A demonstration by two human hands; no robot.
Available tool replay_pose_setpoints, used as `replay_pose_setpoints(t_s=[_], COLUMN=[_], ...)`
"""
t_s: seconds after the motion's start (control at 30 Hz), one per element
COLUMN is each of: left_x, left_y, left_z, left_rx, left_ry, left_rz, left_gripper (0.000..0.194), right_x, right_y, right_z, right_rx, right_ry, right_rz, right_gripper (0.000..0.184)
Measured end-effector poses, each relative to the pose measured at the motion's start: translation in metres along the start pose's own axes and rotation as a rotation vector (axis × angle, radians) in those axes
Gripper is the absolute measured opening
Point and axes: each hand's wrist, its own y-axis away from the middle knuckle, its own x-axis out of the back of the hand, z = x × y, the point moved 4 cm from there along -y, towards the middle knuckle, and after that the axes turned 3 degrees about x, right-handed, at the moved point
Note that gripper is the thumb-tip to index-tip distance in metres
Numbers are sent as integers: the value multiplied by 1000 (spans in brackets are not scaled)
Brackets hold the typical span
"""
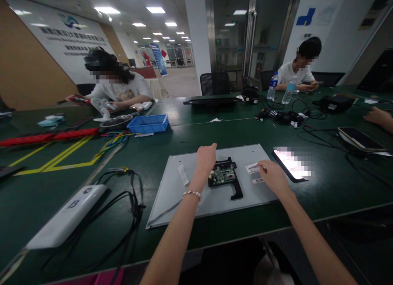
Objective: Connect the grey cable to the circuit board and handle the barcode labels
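Observation:
A light-grey flat panel (175, 170) lies before me on the green table. Near its middle sits a green circuit board (223, 175) in a black bracket (237, 191). My left hand (206, 157) is curled closed above the board's left edge; its fingertips are hidden. My right hand (273, 176) pinches at the corner of a white printed label (251, 168) on the panel's right side. What lies between those fingertips is too small to name. A second label (258, 180) is just below. To the left, a white strip (183, 175) lies on the panel.
A lit phone (290, 166) lies right of the panel. At left are a white power bank-like case (69, 215) and black cables (133, 203). Farther back stand a blue bin (149, 124) and water bottles (289, 90). Two people sit across; another person's hand (380, 117) shows at right.

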Motion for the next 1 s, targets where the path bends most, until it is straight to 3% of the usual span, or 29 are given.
replay_pose_setpoints(t_s=[0.23,0.37,0.57,0.77,1.0], left_x=[-13,-10,-3,-12,-23], left_y=[0,7,30,59,61], left_z=[2,-5,-12,-19,-24], left_rx=[-22,-3,0,-24,5], left_ry=[26,72,169,310,361], left_rz=[-33,-7,16,30,54], left_gripper=[23,23,30,36,36], right_x=[2,1,-3,-7,-9], right_y=[0,0,0,0,-1], right_z=[-4,-4,-4,-4,3], right_rx=[-2,14,27,40,21], right_ry=[14,-5,-51,-32,17], right_rz=[-7,6,10,-14,-14], right_gripper=[26,26,26,32,30])
